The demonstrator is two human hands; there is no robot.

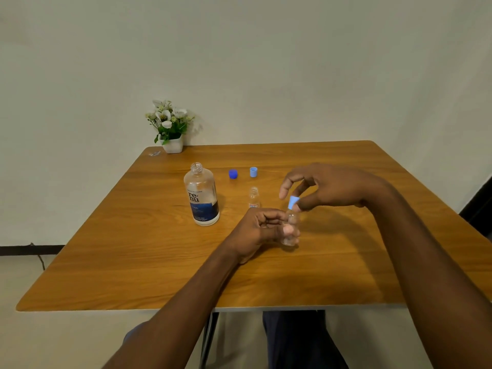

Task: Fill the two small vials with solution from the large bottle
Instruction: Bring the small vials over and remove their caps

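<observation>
1. Clear plastic vial (290, 230) stands near the middle of the wooden table (133, 249), gripped around its body by the left hand (259, 233).
2. The right hand (327, 189) pinches the vial's light-blue cap (293, 202) at its neck, other fingers spread.
3. A second, uncapped vial (253, 197) stands just behind.
4. The large open bottle (201, 195) stands to the left.
5. A dark-blue cap (233, 173) and a light-blue cap (253, 172) lie farther back.

The left hand (262, 230) grips a small vial (290, 230) upright on the table (133, 249); the right hand (327, 190) pinches its light blue cap (293, 202). Beyond the left hand stands another, uncapped vial (253, 197); the open big bottle (201, 194) stands to its left.
</observation>
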